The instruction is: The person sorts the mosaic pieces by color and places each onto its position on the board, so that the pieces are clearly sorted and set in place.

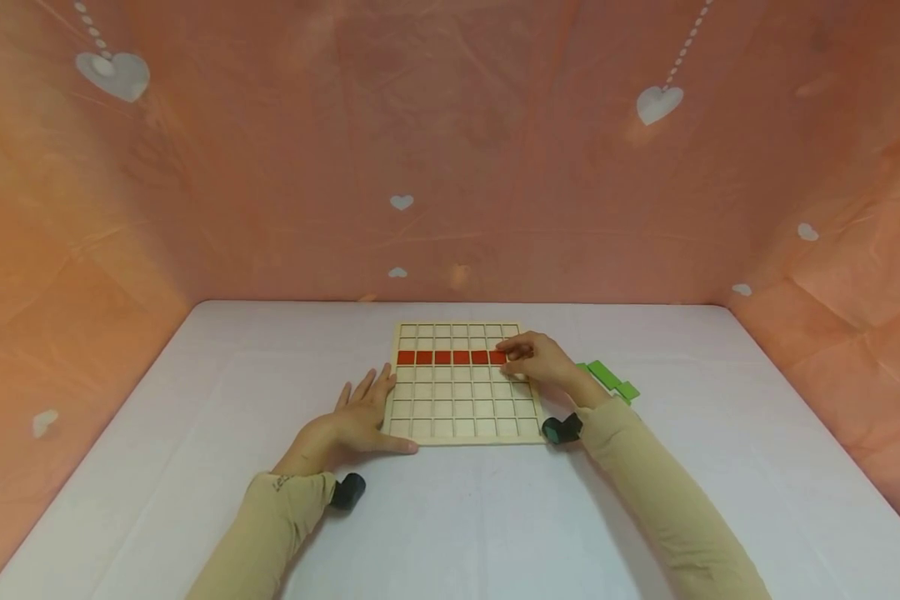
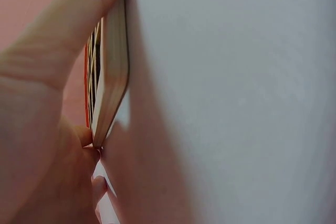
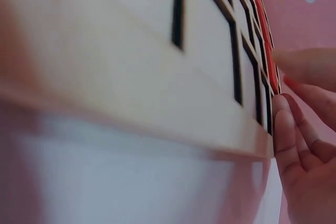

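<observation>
A square wooden grid board [image 1: 465, 441] lies flat on the table, with red tiles [image 1: 461, 357] filling several cells of one row toward the far side. My left hand [image 1: 356, 421] is spread along the board's left side, fingers straight at the edge and thumb against the near left corner. In the left wrist view that thumb crosses the board's side [image 2: 115, 51]. Over the right end of the red row, my right hand [image 1: 542, 358] bends its fingers in a pinch. The right wrist view shows a bit of red [image 3: 289, 80] between thumb and finger, mostly hidden.
Several green pieces [image 1: 604, 375] lie right of the board, partly behind the right forearm. A white cloth [image 1: 450, 525] covers the table. An orange-pink backdrop [image 1: 450, 150] with hearts rises behind and at both sides. Dark wrist devices [image 1: 347, 492] stick out from both sleeves.
</observation>
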The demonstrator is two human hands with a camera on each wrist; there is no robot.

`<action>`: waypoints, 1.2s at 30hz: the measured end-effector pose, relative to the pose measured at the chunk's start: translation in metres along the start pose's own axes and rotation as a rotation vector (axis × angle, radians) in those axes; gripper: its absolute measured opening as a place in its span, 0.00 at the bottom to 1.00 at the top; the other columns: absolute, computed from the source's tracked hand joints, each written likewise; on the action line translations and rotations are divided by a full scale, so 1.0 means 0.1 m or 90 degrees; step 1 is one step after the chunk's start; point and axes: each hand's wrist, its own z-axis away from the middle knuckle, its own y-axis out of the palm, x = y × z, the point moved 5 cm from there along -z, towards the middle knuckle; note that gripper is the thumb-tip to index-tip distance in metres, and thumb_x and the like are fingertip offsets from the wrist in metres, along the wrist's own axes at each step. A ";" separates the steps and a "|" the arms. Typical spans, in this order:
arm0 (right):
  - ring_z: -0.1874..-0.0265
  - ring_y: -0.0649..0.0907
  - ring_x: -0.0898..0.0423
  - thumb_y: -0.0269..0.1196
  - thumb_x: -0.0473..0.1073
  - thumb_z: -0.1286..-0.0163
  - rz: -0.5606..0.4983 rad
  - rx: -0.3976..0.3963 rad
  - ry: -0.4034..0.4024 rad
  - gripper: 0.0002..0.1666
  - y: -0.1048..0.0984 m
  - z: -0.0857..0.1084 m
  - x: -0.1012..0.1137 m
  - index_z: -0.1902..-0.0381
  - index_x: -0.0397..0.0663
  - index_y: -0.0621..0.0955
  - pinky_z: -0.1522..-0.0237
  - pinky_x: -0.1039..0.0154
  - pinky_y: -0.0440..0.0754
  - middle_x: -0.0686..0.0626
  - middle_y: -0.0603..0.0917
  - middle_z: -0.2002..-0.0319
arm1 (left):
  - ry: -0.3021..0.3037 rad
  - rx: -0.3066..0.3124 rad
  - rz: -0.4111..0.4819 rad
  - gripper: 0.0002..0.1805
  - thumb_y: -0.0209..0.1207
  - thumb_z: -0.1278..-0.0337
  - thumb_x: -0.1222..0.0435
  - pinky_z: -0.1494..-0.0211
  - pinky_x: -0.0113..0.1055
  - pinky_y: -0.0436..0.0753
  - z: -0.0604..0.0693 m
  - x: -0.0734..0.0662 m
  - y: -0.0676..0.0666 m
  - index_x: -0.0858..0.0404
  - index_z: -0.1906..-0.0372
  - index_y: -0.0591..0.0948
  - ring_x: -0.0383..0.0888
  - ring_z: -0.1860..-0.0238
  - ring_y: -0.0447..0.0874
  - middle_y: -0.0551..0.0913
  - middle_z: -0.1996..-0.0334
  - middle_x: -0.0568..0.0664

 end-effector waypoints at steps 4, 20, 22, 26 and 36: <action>0.53 0.80 0.48 0.65 0.36 0.38 -0.030 -0.011 -0.012 0.24 -0.01 0.02 -0.03 0.44 0.36 0.78 0.49 0.59 0.77 0.38 0.81 0.48 | 0.003 0.004 -0.003 0.64 0.66 0.54 0.41 0.26 0.58 0.31 -0.02 0.00 0.01 0.70 0.25 0.43 0.59 0.24 0.28 0.32 0.23 0.59; 0.57 0.82 0.55 0.64 0.38 0.36 -0.125 -0.102 -0.006 0.24 -0.21 0.17 -0.20 0.43 0.34 0.77 0.58 0.66 0.81 0.34 0.80 0.47 | 0.000 0.001 -0.014 0.63 0.66 0.54 0.41 0.26 0.60 0.33 -0.03 0.03 0.00 0.71 0.25 0.43 0.61 0.24 0.30 0.33 0.23 0.61; 0.60 0.81 0.58 0.64 0.38 0.36 -0.134 -0.097 -0.002 0.24 -0.23 0.19 -0.20 0.43 0.34 0.76 0.58 0.65 0.81 0.34 0.80 0.47 | -0.003 -0.001 -0.014 0.63 0.67 0.54 0.42 0.26 0.60 0.33 -0.02 0.03 0.00 0.71 0.25 0.43 0.61 0.24 0.30 0.33 0.23 0.61; 0.63 0.81 0.64 0.64 0.39 0.35 -0.134 -0.092 0.002 0.25 -0.28 0.23 -0.24 0.43 0.33 0.76 0.58 0.65 0.80 0.33 0.80 0.47 | 0.001 -0.005 -0.012 0.64 0.67 0.55 0.42 0.26 0.61 0.34 -0.01 0.02 -0.01 0.71 0.26 0.43 0.62 0.24 0.31 0.34 0.23 0.62; 0.62 0.81 0.59 0.64 0.43 0.35 -0.104 -0.104 0.041 0.25 -0.46 0.35 -0.43 0.42 0.38 0.77 0.65 0.66 0.79 0.36 0.80 0.45 | 0.005 -0.003 -0.007 0.63 0.67 0.54 0.42 0.26 0.61 0.33 0.00 -0.01 -0.02 0.71 0.26 0.43 0.62 0.24 0.31 0.34 0.23 0.62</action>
